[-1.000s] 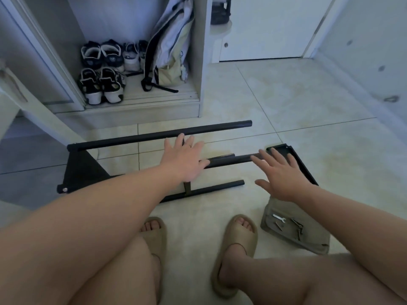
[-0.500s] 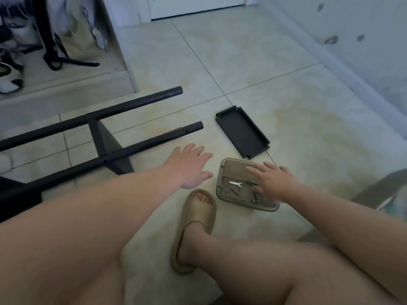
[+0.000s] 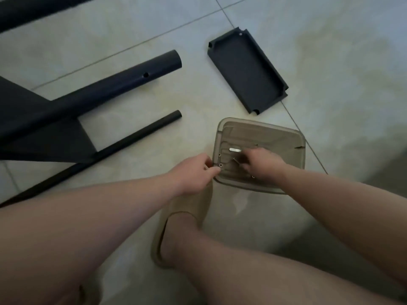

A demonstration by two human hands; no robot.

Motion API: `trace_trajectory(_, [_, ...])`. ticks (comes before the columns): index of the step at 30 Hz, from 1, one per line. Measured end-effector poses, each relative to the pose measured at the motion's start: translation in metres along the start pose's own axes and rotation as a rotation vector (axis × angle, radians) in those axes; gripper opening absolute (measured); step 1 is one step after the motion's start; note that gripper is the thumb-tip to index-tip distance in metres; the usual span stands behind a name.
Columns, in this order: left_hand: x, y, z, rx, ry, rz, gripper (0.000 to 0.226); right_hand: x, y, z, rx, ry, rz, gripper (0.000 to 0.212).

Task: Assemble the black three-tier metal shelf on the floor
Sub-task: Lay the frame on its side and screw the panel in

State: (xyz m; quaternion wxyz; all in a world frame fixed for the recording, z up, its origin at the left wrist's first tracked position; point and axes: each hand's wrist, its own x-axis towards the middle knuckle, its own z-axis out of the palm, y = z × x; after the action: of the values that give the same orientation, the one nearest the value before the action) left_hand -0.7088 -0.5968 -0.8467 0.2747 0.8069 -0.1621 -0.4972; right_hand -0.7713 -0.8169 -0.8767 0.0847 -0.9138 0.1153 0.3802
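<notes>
Since half a sec ago both hands have drawn in to the tray; the left hand, spread flat over the floor before, now sits at the tray's left rim w/ fingers curled; the right hand, flat on the tray's right side before, is now bunched over its middle. Left thumb and forefinger tips come together right at the rim, just beside a small nut; can't tell whether they pinch the rim, the nut, or nothing. Right fingers curl down onto the tray bottom next to a thin screw; can't tell if it's gripped or only touched, as blur hides the tips. A small silver wrench lies in the tray just beyond the right hand.

Shelf is in pieces on the floor: a black panel, rims up, lies flat beyond the tray, near but not touching; to the left are a thick tube w/ a hole near its open end and a thin tube nearer the person, w/ a flat black plate spanning between them; both free ends point toward the panel. Another dark tube crosses the top-left corner. A tan sandal on the person's foot lies right against the tray's near-left corner, under the left hand.
</notes>
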Motion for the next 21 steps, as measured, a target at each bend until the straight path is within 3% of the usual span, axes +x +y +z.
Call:
trace_trajectory(5, [0.010, -0.003, 0.006, -0.163, 0.019, -0.004, 0.024, 0.027, -0.010, 0.008, -0.039, 0.043, -0.004, 0.041])
trace_trajectory(9, [0.004, 0.001, 0.000, -0.139, 0.007, -0.016, 0.027, 0.028, -0.018, 0.001, -0.003, -0.006, 0.001, 0.028])
trace_trajectory(15, [-0.033, 0.019, -0.038, 0.168, 0.006, -0.039, 0.033, -0.012, -0.028, -0.048, 0.042, 0.030, 0.030, 0.012])
trace_trajectory(21, [-0.116, 0.039, -0.102, 0.470, 0.029, -0.066, 0.045, -0.088, -0.068, -0.118, 0.023, 0.173, -0.064, 0.024])
